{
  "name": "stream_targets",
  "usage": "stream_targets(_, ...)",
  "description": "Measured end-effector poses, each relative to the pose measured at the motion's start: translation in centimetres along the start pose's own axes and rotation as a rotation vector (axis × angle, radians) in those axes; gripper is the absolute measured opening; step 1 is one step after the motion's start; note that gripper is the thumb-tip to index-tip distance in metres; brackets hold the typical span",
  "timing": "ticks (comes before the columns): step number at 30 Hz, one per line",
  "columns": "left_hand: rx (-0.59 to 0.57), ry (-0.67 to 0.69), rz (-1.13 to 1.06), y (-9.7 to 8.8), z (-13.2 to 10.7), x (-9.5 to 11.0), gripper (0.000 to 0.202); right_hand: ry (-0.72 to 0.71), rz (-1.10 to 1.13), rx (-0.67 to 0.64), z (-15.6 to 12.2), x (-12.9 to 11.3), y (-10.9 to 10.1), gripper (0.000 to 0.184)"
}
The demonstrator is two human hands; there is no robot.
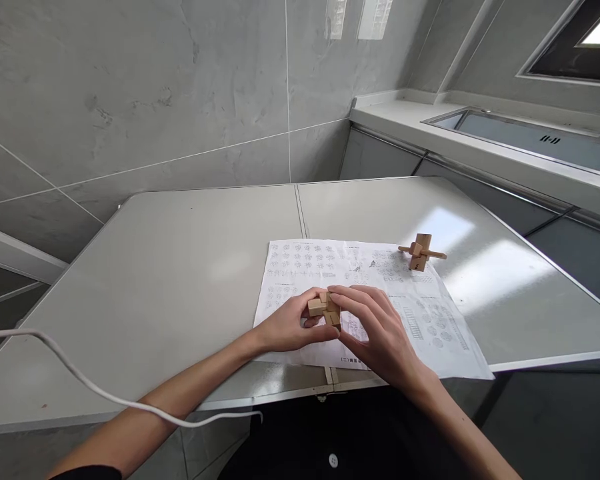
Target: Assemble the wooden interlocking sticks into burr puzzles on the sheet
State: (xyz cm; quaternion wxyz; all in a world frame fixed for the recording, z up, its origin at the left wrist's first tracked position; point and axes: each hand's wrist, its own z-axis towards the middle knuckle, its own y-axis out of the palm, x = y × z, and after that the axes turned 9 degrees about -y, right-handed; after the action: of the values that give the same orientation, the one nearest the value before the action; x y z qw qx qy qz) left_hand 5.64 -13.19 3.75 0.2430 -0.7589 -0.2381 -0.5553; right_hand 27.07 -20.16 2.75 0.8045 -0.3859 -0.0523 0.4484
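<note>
A small wooden interlocking puzzle made of notched blocks is held just above a printed instruction sheet. My left hand grips it from the left with curled fingers. My right hand pinches it from the right and above, fingertips on its top. A second wooden puzzle, a cross of blocks with a thin stick through it, stands on the sheet's far right corner, apart from both hands.
The sheet lies on a grey folding table with a centre seam, set against a grey tiled wall. A white cable crosses the table's near left edge. A counter with a sink runs along the right.
</note>
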Motion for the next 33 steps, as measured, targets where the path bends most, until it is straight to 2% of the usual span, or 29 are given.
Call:
stream_targets(5, 0.026, 0.086, 0.122, 0.2, 0.0, 0.4, 0.043, -0.037, 0.057, -0.03, -0.3, -0.2, 0.3, 0.059)
stream_targets(9, -0.054, 0.089, 0.021, 0.1, -0.1, 0.1, 0.051, 0.016, 0.096, -0.061, -0.3, -0.3, 0.2, 0.06)
stream_targets(13, -0.032, 0.092, -0.009, 0.0, -0.2, 0.0, 0.062, 0.149, 0.186, -0.112, -0.5, 0.0, -0.8, 0.068)
stream_targets(15, -0.019, 0.086, 0.01, -0.1, -0.2, 0.0, 0.064, 0.227, 0.223, -0.141, -0.8, 0.3, -1.4, 0.059)
stream_targets(20, -0.023, 0.084, 0.098, 0.1, -0.5, -0.1, 0.076, 0.348, 0.282, -0.121, -1.5, 0.7, -1.7, 0.018)
stream_targets(22, -0.021, 0.083, 0.121, 0.2, -0.6, -0.1, 0.085, 0.379, 0.306, -0.112, -1.4, 0.6, -1.4, 0.013)
stream_targets(24, -0.009, 0.095, 0.134, 0.3, -0.6, -0.3, 0.086, 0.417, 0.339, -0.134, -1.2, 0.4, -1.3, 0.019)
stream_targets(29, -0.008, 0.129, 0.172, 0.2, -0.6, -0.6, 0.07, 0.542, 0.509, -0.241, -0.7, -0.1, -1.5, 0.037)
stream_targets(33, -0.022, 0.125, 0.234, 0.1, -0.6, -0.6, 0.068, 0.626, 0.595, -0.326, -0.8, -0.4, -1.5, 0.05)
